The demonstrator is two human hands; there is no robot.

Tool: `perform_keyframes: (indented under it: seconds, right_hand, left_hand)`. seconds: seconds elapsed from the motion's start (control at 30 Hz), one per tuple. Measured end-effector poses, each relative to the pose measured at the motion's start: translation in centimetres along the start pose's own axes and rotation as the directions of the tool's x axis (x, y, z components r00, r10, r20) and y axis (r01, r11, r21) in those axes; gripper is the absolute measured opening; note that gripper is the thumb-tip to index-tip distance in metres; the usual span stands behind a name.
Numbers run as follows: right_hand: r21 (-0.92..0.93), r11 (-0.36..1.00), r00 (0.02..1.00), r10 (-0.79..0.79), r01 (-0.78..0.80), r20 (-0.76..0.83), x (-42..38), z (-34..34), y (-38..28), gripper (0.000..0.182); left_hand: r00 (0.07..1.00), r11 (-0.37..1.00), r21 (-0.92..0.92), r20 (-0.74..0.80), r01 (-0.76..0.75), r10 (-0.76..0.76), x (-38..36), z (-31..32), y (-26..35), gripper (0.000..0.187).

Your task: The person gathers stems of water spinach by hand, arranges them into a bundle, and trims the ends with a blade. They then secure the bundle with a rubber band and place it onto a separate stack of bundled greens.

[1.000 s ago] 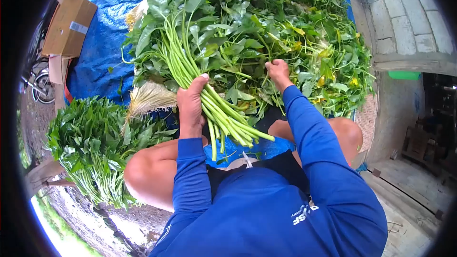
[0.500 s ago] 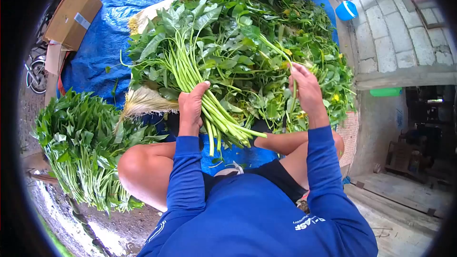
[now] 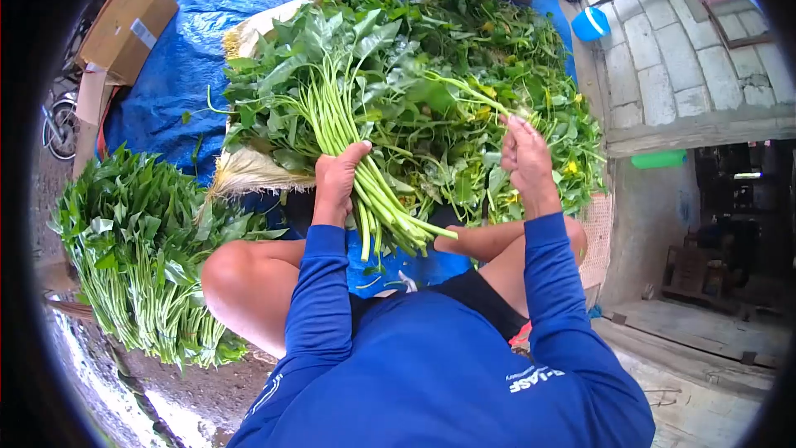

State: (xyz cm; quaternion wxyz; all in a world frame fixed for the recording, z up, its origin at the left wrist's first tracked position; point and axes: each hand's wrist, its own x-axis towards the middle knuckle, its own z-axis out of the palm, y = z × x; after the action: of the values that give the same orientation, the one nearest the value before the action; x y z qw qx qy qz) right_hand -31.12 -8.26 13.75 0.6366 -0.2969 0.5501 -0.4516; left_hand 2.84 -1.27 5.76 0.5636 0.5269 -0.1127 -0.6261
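Observation:
My left hand [image 3: 337, 182] is closed around a thick bunch of water spinach [image 3: 348, 129]. Its leaves fan out away from me, and the pale cut stem ends point toward my lap. To the right, my right hand [image 3: 527, 158] pinches a single water spinach stem [image 3: 473, 93] between thumb and fingers. That stem slants up and left from the fingertips, and its leafy end is blurred. Under and beyond both hands spreads a big heap of loose water spinach [image 3: 497, 50], with some yellowed leaves among the green.
Bundled greens [image 3: 157, 257] lie beside my left knee. A blue tarp [image 3: 224, 8] spreads under the heap, with a woven sack [image 3: 259, 172] at its near left edge. A cardboard box [image 3: 133, 21] stands at the left, a blue pail [image 3: 590, 25] by the block wall [image 3: 663, 75].
The single stem in my right hand has swung flatter, and its lower end no longer hangs below the fingers. My left hand keeps its hold on the bunch. The view has shifted slightly.

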Motion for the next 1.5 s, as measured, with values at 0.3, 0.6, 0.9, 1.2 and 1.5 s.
perform_keyframes:
  seconds: [0.3,0.6,0.9,1.2,1.5]
  right_hand:
    - [0.163,0.977,0.984,-0.153,0.137,0.087,-1.4,4.2,1.8,0.023]
    - [-0.463,0.870,0.985,-0.133,0.168,0.109,-3.4,11.7,7.7,0.033]
    - [-0.592,0.797,0.948,0.269,-0.120,0.170,-1.6,10.4,14.6,0.032]
    - [-0.890,0.381,0.943,0.111,0.250,0.313,-2.8,10.9,18.2,0.040]
    - [-0.505,0.757,0.876,-0.482,0.414,-0.005,4.7,13.2,10.5,0.031]
  left_hand:
    - [1.000,0.999,-0.033,-0.008,-0.002,0.002,-0.2,0.6,-0.5,0.016]
    - [0.999,0.999,-0.029,0.037,-0.019,0.020,0.8,0.7,-4.3,0.019]
    - [0.965,0.958,-0.188,0.187,0.216,-0.181,2.0,-2.0,-8.1,0.024]
    - [0.997,0.994,0.076,0.008,-0.073,0.072,1.5,-1.6,-11.4,0.030]
    - [0.997,0.686,0.727,-0.061,0.009,0.052,-1.1,0.6,-6.4,0.051]
